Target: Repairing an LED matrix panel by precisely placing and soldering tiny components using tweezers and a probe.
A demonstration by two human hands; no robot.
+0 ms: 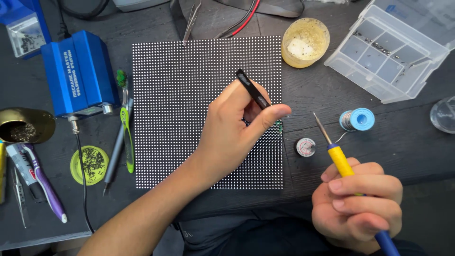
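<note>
My right hand (358, 204) is closed around the yellow-handled soldering iron (337, 152), tip raised off the bench. Further out, my left hand (234, 125) pinches black tweezers (252, 90) at the right edge of the dotted LED panel (189, 95). I judge I'm positioning a part; next, the iron tip must meet that spot steadily. Solder spool (358, 119) lies beyond.

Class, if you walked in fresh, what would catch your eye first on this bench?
The square black dotted panel fills the middle of the dark table. The left hand pinches black tweezers at its right edge. The right hand holds a yellow-gripped soldering iron, tip raised.
</note>
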